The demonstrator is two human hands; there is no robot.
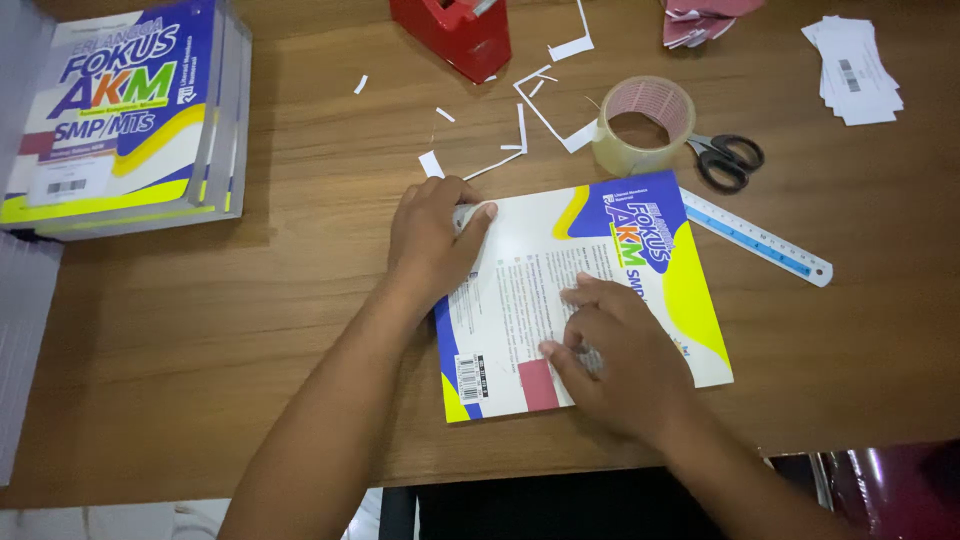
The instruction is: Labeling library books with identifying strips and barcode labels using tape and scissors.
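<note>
Head view: both hands press flat on the workbook (590, 290) near the desk's (300, 330) front edge, left hand (432, 240) at its top corner, right hand (610, 355) smoothing a red label (538, 385); neither hand grips anything.

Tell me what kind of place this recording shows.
Probably a desk used for book labelling or covering, in an office, school or home. A stack of workbooks, a clear tape roll, scissors and paper offcuts lie on the wooden tabletop.

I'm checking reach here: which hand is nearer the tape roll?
Left. The left hand presses the book's upper left corner, a short way down-left of the tape roll; the right hand rests lower on the cover, farther away.
</note>
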